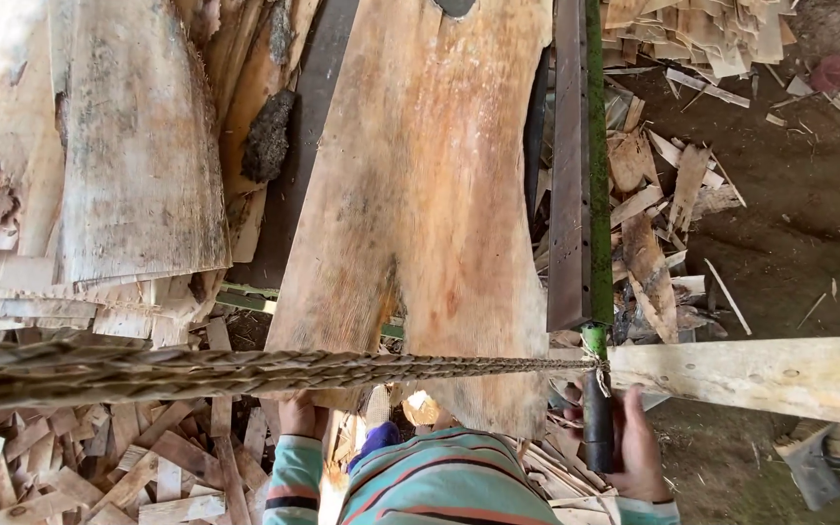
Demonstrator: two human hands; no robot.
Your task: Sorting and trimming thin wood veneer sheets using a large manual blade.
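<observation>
Veneer (420, 204) runs from the person toward twelve o'clock along the blade (568, 175), steadied at its near edge by the left hand (297, 416), while the right hand (634, 449), at four o'clock, grips the lever (597, 408) for leverage.

A rough timber workshop: stacked veneer sheets (138, 146), wood offcuts (99, 467) littering the dirt floor (799, 204).

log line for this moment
left hand: on veneer sheet edge | right hand: gripping black handle | rope: taut across
</observation>
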